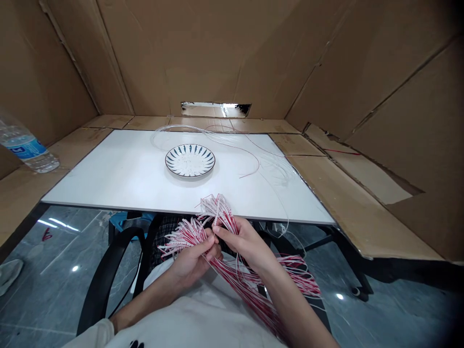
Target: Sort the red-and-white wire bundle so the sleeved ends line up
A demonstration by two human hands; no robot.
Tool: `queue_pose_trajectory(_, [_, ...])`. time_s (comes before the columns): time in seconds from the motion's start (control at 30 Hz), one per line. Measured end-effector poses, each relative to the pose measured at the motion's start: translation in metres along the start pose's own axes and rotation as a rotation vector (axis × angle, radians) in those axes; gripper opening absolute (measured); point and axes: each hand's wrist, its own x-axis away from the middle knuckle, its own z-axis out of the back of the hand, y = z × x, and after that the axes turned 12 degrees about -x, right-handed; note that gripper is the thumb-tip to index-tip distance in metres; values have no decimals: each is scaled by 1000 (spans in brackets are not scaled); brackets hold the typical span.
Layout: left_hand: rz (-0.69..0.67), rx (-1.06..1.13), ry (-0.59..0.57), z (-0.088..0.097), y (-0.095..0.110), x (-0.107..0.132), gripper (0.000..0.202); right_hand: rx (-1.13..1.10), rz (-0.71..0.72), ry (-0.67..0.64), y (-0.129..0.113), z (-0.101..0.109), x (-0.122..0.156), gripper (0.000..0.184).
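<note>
A loose bundle of thin red-and-white wires (217,212) — strands fanned out at the top, long ends trailing downward.

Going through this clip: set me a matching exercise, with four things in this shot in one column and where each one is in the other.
Things
1. plate
2. water bottle
3. red-and-white strands
4. clear wire loops

Places
A. Pinched between the left hand and right hand
B. Along the far edge of the white board
C. Lying on the cardboard left of the board
D. In the middle of the board

Pairs: 1-D, 2-C, 3-A, 4-B
</note>
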Motion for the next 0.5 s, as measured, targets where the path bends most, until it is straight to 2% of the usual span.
queue_pose_trajectory(0.2, [-52, -182, 25, -4, 4, 3, 22, -51, 37, 78, -8, -4, 6, 38])
queue_pose_trajectory(0.33, [-146, -363, 69, -4, 4, 5, 23, -101, 130, 236, -18, -4, 10, 39])
queue_pose_trajectory(0.4, [-176, -369, 74, -4, 4, 5, 23, -136, 183, 301, -23, -3, 12, 39])
queue_pose_trajectory(0.5, [-106, -232, 50, -6, 4, 5, 21, -135, 211, 312, -28, -1, 13, 39])
